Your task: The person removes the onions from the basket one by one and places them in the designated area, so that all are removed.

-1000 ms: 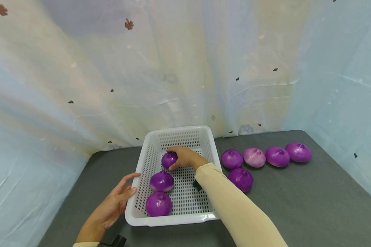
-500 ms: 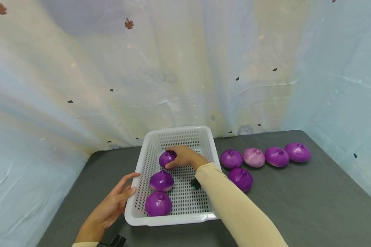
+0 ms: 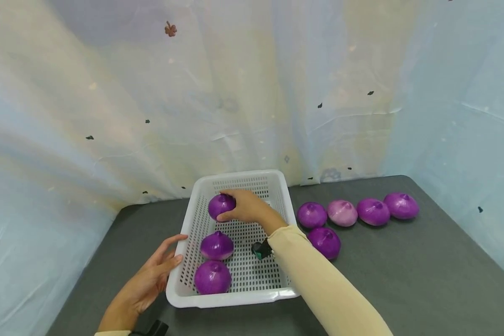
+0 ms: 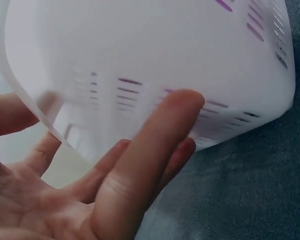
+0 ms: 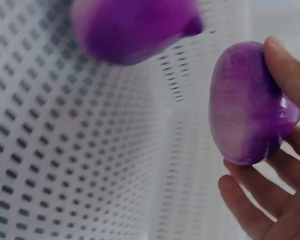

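A white perforated plastic basket (image 3: pixel 273 293) stands on the dark grey table. My left hand (image 3: pixel 148 275) rests against the basket's left side, its fingers fairly straight and touching the outer wall, as the left wrist view also shows. Inside the basket, my right hand (image 3: pixel 248 207) holds a purple onion (image 3: pixel 219 206) between thumb and fingers near the far left corner. The right wrist view shows this held onion (image 5: pixel 247 105) apart from the basket floor. Two more purple onions, a middle one (image 3: pixel 217 246) and a near one (image 3: pixel 212 277), lie along the basket's left side.
Right of the basket, several purple onions sit on the table (image 3: pixel 403 261): one (image 3: pixel 325 242) in front, the others in a row, including a paler pink one (image 3: pixel 342 213). A pale patterned curtain (image 3: pixel 235 93) hangs behind the table.
My right hand has lifted the onion and shifted it left and away, toward the basket's far left corner. The left hand stays at the basket's side.
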A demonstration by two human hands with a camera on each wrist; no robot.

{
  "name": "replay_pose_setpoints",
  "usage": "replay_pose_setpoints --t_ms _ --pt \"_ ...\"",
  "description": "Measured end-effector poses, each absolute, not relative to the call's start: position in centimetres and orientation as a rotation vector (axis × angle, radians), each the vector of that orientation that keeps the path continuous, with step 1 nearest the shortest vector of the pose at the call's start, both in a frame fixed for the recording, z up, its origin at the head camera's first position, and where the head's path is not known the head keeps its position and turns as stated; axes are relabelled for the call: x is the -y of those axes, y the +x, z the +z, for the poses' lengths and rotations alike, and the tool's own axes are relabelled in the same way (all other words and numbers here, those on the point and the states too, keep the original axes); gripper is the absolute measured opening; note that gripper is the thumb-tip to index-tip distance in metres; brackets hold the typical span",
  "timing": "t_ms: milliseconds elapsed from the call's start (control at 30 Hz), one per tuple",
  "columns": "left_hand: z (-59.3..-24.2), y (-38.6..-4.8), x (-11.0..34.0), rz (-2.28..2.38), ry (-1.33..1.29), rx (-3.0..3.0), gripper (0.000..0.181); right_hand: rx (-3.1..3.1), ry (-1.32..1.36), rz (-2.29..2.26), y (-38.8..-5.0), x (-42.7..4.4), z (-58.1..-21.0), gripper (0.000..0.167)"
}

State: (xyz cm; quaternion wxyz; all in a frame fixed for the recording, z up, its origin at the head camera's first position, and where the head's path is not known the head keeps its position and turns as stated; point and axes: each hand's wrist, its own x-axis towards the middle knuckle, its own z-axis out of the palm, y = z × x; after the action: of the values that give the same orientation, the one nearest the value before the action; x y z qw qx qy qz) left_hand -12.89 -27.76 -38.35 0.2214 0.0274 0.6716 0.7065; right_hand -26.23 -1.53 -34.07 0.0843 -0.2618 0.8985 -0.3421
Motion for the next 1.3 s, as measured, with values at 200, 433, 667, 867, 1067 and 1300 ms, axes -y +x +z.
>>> replay_pose_setpoints --t_ms 200,433,667,867,1067,1300 --pt "-38.2 -12.7 27.5 1.931 0.033 -1.918 0.055 -2.694 -0.789 -1.130 -24.8 0.7 -31.7 0.083" --pt "-38.4 -12.8 27.4 1.916 0.019 -1.948 0.058 -2.703 -0.771 -1.177 -23.3 -1.0 -30.4 0.084" --pt "-38.6 -12.8 27.6 1.922 0.013 -1.947 0.057 -2.743 -0.792 -1.077 -22.1 -3.1 -29.3 0.084" --pt "-38.6 -12.8 27.7 1.929 0.035 -1.951 0.056 -2.762 -0.831 -1.028 -20.7 -5.3 -28.6 0.084" --pt "-38.5 -12.7 27.5 1.929 0.019 -1.945 0.057 -2.810 -0.840 -1.009 -19.0 -7.2 -28.2 0.084" --pt "-38.5 -12.8 27.5 1.933 0.037 -1.944 0.057 -2.836 -0.789 -1.047 -17.0 -8.9 -28.4 0.083"
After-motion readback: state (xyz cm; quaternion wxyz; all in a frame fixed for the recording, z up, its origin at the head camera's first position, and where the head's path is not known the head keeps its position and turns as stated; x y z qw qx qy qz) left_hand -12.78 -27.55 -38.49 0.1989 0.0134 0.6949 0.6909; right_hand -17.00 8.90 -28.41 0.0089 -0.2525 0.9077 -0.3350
